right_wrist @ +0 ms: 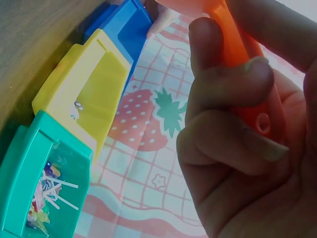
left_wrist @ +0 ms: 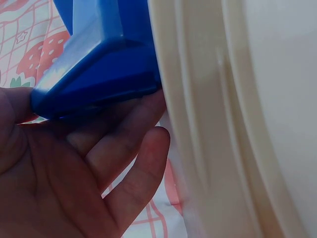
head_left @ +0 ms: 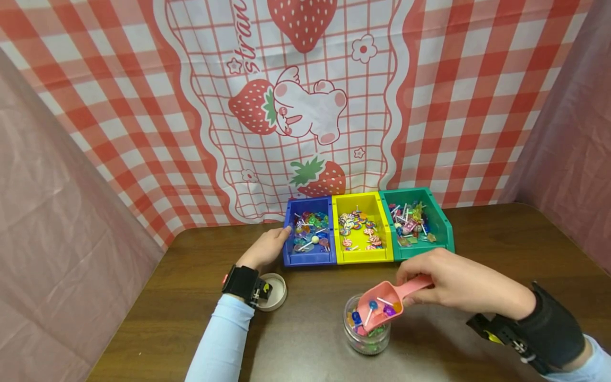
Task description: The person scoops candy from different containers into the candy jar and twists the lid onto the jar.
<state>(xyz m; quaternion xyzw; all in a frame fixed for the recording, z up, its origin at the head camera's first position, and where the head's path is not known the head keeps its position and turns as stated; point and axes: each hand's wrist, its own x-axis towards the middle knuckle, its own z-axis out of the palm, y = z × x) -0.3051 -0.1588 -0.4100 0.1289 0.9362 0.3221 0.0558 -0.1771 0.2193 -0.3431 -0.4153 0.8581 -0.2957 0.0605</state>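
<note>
My right hand (head_left: pixel 444 278) grips the handle of a pink scoop (head_left: pixel 407 286), tilted over the mouth of a clear jar (head_left: pixel 366 345). A few small lollipop-shaped pieces lie in the scoop, and colourful pieces show inside the jar. In the right wrist view, curled fingers (right_wrist: pixel 223 84) wrap the scoop's handle. My left hand (head_left: pixel 267 248) holds the left side of the blue bin (head_left: pixel 310 259). Its thumb and fingers lie around the bin's edge in the left wrist view, where a white round lid (left_wrist: pixel 208 119) fills the right side.
A yellow bin (head_left: pixel 364 257) and a green bin (head_left: pixel 425 249) stand joined to the blue one, each with small candy-like pieces. The lid lies on the wooden table (head_left: pixel 191 286) beside my left wrist. A strawberry-patterned cloth (head_left: pixel 363 106) hangs behind.
</note>
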